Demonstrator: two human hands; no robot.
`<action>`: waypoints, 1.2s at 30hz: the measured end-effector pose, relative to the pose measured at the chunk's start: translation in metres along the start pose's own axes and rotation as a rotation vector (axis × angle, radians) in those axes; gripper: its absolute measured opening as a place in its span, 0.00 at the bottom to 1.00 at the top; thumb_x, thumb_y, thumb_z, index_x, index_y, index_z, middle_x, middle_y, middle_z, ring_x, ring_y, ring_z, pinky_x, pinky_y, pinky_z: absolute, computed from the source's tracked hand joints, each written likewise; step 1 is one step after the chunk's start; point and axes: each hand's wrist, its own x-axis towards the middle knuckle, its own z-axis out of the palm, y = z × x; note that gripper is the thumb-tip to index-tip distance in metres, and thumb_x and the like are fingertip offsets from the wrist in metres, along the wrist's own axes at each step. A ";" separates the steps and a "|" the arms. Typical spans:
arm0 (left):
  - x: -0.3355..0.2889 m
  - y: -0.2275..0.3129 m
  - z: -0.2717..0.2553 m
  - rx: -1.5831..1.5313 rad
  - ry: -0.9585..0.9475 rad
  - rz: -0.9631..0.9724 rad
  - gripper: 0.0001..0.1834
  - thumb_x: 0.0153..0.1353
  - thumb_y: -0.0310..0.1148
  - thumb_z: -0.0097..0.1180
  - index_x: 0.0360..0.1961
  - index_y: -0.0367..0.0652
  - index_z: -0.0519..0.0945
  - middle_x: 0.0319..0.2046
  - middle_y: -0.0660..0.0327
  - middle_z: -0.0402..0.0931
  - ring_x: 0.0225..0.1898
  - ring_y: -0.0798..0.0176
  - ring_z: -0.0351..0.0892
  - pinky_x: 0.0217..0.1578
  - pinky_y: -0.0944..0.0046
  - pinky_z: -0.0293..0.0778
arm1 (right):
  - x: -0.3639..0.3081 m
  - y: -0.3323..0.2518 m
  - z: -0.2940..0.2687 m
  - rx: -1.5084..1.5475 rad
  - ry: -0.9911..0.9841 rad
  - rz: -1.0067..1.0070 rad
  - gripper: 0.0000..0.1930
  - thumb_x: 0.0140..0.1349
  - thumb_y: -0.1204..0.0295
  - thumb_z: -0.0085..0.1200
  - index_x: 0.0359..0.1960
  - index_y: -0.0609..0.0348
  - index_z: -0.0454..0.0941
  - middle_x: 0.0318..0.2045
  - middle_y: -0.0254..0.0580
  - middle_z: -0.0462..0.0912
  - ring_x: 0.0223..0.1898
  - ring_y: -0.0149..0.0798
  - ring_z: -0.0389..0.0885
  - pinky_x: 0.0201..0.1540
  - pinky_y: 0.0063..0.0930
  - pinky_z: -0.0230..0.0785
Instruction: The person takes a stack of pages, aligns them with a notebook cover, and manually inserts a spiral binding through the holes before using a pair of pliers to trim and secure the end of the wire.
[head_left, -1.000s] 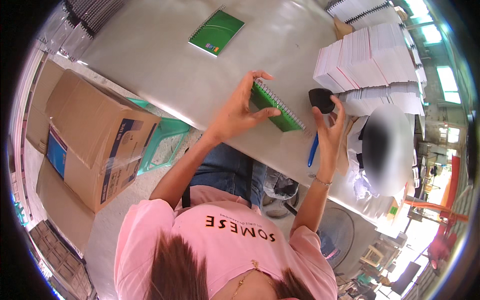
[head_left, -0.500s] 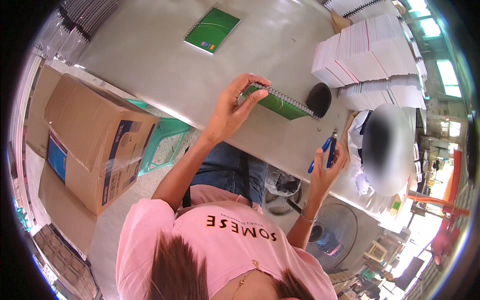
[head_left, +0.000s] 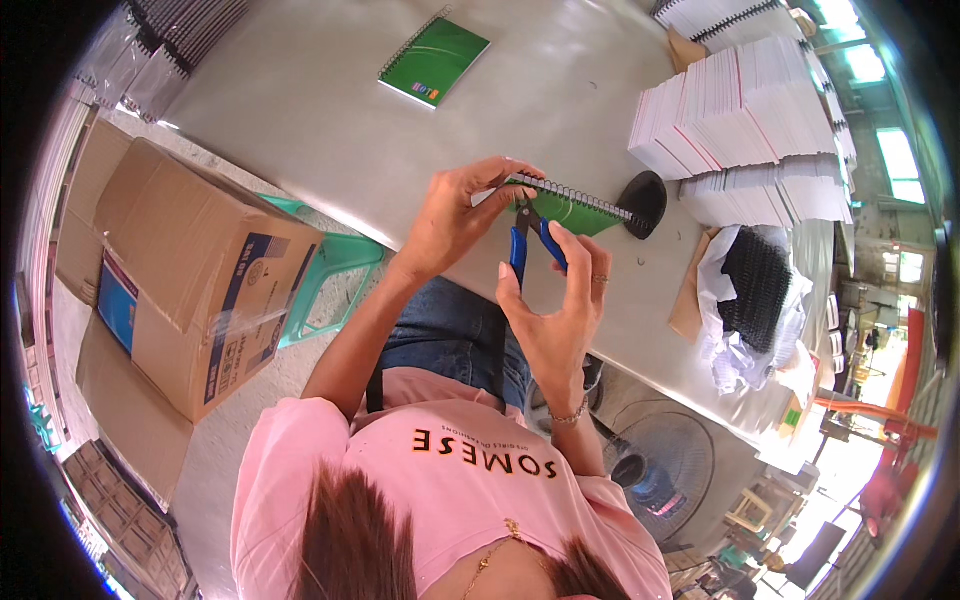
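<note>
My left hand (head_left: 455,215) grips a green spiral notebook (head_left: 580,215) by its left end, the wire binding (head_left: 575,193) turned upward. In my right hand (head_left: 562,310) is a pair of blue-handled cutting pliers (head_left: 522,240), the handles spread between thumb and fingers. The jaws reach the left end of the binding, close to my left fingertips; whether they touch the wire I cannot tell. A second green spiral notebook (head_left: 435,62) lies flat on the table, farther off.
Tall stacks of white paper blocks (head_left: 735,105) stand at the table's right. Near them are a black rounded object (head_left: 645,205) and black binding coils (head_left: 757,285) in white wrapping. More spiral-bound books (head_left: 160,45) sit far left. A cardboard box (head_left: 185,270) and green stool (head_left: 335,285) are left; a fan (head_left: 665,475) is lower right.
My right hand has brought the pliers leftward from the table's right side up to the notebook's binding. My left hand keeps its hold on the notebook, nearly unmoved.
</note>
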 end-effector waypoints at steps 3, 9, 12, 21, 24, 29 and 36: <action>-0.002 0.001 0.000 0.016 0.018 0.019 0.10 0.66 0.23 0.54 0.47 0.35 0.80 0.38 0.60 0.84 0.41 0.70 0.80 0.46 0.66 0.76 | -0.001 0.003 0.006 -0.006 0.005 0.005 0.29 0.47 0.75 0.68 0.54 0.58 0.74 0.45 0.44 0.74 0.43 0.41 0.75 0.40 0.32 0.73; -0.005 0.003 0.001 0.056 0.049 0.031 0.13 0.63 0.18 0.52 0.48 0.36 0.81 0.36 0.59 0.84 0.41 0.68 0.83 0.45 0.66 0.78 | -0.003 0.003 0.007 0.005 -0.011 0.047 0.27 0.48 0.76 0.68 0.53 0.58 0.75 0.44 0.43 0.75 0.40 0.39 0.76 0.34 0.29 0.73; -0.006 0.004 0.003 0.061 0.071 0.021 0.14 0.62 0.17 0.51 0.47 0.36 0.81 0.36 0.58 0.85 0.41 0.69 0.84 0.46 0.66 0.79 | -0.004 0.004 0.007 -0.002 0.003 0.023 0.27 0.47 0.76 0.68 0.52 0.59 0.75 0.43 0.43 0.75 0.39 0.38 0.76 0.34 0.29 0.73; -0.013 0.003 0.011 0.226 0.142 0.071 0.14 0.61 0.17 0.54 0.47 0.38 0.82 0.37 0.57 0.85 0.40 0.66 0.86 0.43 0.67 0.79 | 0.000 0.001 -0.010 1.232 -0.351 0.757 0.19 0.67 0.61 0.53 0.50 0.63 0.67 0.39 0.45 0.78 0.29 0.38 0.80 0.33 0.34 0.76; -0.016 0.010 0.014 0.234 0.159 0.043 0.14 0.61 0.19 0.56 0.47 0.40 0.83 0.37 0.56 0.85 0.40 0.66 0.86 0.42 0.67 0.80 | 0.004 0.002 -0.023 1.530 -0.467 0.894 0.24 0.67 0.54 0.52 0.53 0.61 0.68 0.38 0.48 0.79 0.28 0.42 0.81 0.35 0.34 0.76; -0.004 0.027 -0.002 0.380 0.173 0.040 0.15 0.62 0.22 0.58 0.50 0.43 0.82 0.37 0.58 0.86 0.34 0.69 0.84 0.39 0.68 0.80 | 0.004 0.036 -0.036 0.768 -0.377 0.534 0.19 0.66 0.66 0.55 0.53 0.64 0.69 0.46 0.44 0.76 0.46 0.37 0.78 0.50 0.31 0.72; 0.075 0.046 -0.099 0.549 0.080 0.138 0.18 0.67 0.31 0.53 0.59 0.50 0.78 0.45 0.65 0.83 0.45 0.72 0.78 0.48 0.59 0.76 | -0.006 0.115 -0.090 0.028 -0.079 0.316 0.12 0.66 0.72 0.56 0.49 0.62 0.76 0.49 0.40 0.76 0.52 0.35 0.74 0.58 0.28 0.64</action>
